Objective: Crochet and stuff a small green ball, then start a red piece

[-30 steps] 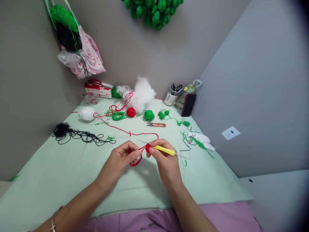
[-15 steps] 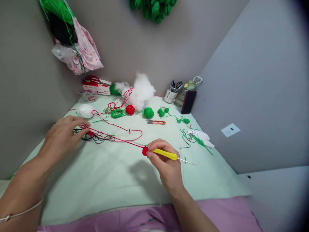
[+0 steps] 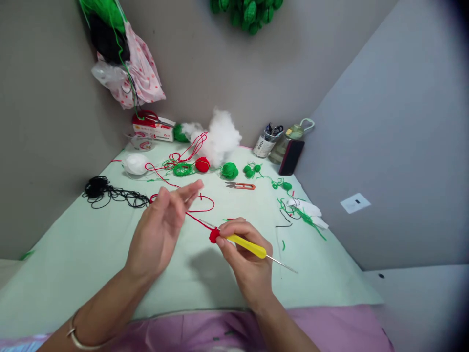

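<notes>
My right hand pinches a small red crocheted piece together with a crochet hook that has a yellow handle. The hook's thin metal shaft sticks out on both sides of the hand. Red yarn runs from the piece up and left to my left hand. That hand is raised with its fingers apart, and the yarn passes behind or between them; exactly how is hidden. A loop of the red yarn lies on the table just past the left fingertips.
Black yarn lies tangled at the left. Farther back are white stuffing, a red ball, a green ball, orange snips, a pen cup and a phone. Green scraps lie at the right.
My left hand has moved right and nearer to me, turned upward and spread its fingers, uncovering the black yarn. My right hand still holds the hook and red piece, shifted slightly.
</notes>
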Demonstrator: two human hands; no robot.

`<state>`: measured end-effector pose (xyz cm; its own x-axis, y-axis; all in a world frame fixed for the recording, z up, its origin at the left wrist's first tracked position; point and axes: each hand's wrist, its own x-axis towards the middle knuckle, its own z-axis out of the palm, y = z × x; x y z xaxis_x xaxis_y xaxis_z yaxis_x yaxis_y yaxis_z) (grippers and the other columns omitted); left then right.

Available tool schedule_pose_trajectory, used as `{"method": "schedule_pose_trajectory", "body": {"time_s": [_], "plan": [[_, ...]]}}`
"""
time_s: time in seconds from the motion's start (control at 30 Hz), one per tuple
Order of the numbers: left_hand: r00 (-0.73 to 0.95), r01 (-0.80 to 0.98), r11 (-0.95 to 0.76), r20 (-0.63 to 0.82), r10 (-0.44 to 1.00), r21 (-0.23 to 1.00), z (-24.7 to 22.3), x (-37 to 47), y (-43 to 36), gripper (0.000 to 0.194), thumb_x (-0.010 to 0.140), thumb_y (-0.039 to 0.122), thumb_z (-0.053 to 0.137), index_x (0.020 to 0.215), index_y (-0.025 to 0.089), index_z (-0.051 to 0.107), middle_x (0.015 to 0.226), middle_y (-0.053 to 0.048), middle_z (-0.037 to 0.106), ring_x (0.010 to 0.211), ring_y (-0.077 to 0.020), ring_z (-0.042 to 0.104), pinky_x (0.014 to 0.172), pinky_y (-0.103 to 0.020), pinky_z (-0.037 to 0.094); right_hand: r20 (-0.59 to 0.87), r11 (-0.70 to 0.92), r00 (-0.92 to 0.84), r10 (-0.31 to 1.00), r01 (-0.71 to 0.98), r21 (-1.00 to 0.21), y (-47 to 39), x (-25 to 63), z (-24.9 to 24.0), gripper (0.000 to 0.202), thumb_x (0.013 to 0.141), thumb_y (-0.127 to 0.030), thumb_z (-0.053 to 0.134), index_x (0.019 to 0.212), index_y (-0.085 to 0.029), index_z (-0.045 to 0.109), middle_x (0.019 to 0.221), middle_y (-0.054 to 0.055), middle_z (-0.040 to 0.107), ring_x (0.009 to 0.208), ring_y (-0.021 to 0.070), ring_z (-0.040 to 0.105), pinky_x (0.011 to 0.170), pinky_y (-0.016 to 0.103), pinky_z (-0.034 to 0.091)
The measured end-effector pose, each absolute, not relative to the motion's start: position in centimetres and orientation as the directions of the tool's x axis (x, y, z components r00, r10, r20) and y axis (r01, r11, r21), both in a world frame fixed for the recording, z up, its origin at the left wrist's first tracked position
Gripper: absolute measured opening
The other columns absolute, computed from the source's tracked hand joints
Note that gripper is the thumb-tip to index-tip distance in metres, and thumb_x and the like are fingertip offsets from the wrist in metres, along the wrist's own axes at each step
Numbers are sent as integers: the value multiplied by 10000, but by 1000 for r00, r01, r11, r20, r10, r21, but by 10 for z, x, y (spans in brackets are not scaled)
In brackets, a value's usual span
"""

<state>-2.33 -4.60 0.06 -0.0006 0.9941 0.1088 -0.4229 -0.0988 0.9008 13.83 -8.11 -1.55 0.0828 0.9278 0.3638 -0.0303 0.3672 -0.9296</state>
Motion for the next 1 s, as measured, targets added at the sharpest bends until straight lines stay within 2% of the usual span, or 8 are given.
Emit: {"method": "schedule_pose_trajectory", "body": {"time_s": [0.07, 0.13, 0.23, 0.3, 0.4, 0.67, 0.83, 1.0], "plan": [[73, -158, -184, 198, 978, 970, -7, -25, -44, 604, 979, 621, 533, 531, 233, 649, 1184, -57, 780, 1493, -299, 421, 1284, -463, 230, 365, 369, 118, 924, -14, -929, -81, 141, -16, 157, 848, -101, 738, 864, -257, 734, 803, -14, 724, 767, 137, 678, 716, 264, 540], [203, -9, -154, 152, 967, 988, -15, -25, -46, 426, 937, 596, 625, 748, 254, 795, 1281, -63, 745, 1484, -328, 418, 1269, -468, 236, 376, 377, 121, 919, 12, -926, -81, 143, -17, 136, 861, -125, 747, 885, -260, 741, 825, -6, 730, 774, 142, 680, 711, 268, 541], [284, -102, 88, -56, 957, 991, -23, -19, -54, 321, 888, 498, 739, 1149, 320, 789, 1219, -39, 740, 1257, -284, 603, 1117, -405, 432, 414, 407, 91, 906, 86, -909, -80, 146, -22, 93, 891, -182, 747, 927, -265, 767, 870, 22, 745, 812, 165, 683, 714, 292, 545], [294, -205, 209, -143, 945, 956, -24, -15, -59, 363, 880, 445, 767, 1229, 346, 753, 1066, -11, 734, 1077, -218, 654, 996, -328, 496, 428, 415, 85, 900, 136, -900, -80, 148, -24, 89, 905, -220, 744, 954, -275, 792, 881, 35, 743, 830, 178, 682, 716, 307, 549], [311, -289, 263, -170, 935, 921, -22, -10, -62, 425, 840, 382, 824, 1255, 347, 736, 987, 4, 710, 993, -171, 650, 924, -268, 512, 407, 394, 105, 907, 129, -910, -79, 149, -26, 108, 903, -262, 755, 978, -300, 822, 879, 38, 721, 792, 171, 670, 665, 297, 545], [275, -310, 266, -182, 944, 913, -21, -8, -60, 462, 801, 308, 864, 1245, 315, 733, 905, 16, 662, 912, -148, 663, 896, -269, 533, 259, 289, 168, 951, -184, -940, -72, 146, -30, 99, 917, -334, 736, 920, -275, 815, 782, 2, 695, 649, 142, 666, 663, 310, 562], [250, -298, 275, -203, 947, 914, -20, -8, -61, 505, 781, 308, 883, 1260, 285, 723, 786, 37, 626, 823, -128, 631, 835, -248, 516, 286, 318, 216, 934, -129, -939, -69, 141, -33, 100, 918, -268, 728, 904, -298, 822, 795, -4, 726, 691, 139, 671, 683, 295, 553], [226, -338, 261, -191, 955, 904, -19, -2, -60, 572, 775, 299, 891, 1306, 260, 681, 791, 44, 659, 799, -107, 617, 813, -222, 502, 350, 357, 118, 929, -40, -933, -71, 146, -30, 127, 864, -188, 772, 883, -297, 834, 829, 15, 742, 820, 161, 678, 730, 285, 553]]}}
